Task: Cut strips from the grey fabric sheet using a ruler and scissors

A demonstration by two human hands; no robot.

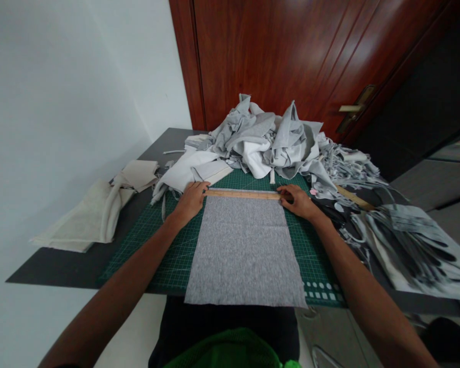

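One heathered-grey fabric rectangle [247, 250] was spread on a green gridded mat [170, 263], its twelve-o'clock edge apparently being measured. The thin wooden ruler [245, 194] was touched at nine o'clock by the left hand [191, 200], at three by the right hand [298, 201], pinch or press unclear; steady alignment seemed needed.

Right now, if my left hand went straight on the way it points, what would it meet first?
Your left hand would probably meet the pale cloth at the near edge of the fabric heap, though depth is unclear.

soft diffuse light, faint sheen on the door [279, 56], dim upper right, wide-angle stretch toward edges, slight blur
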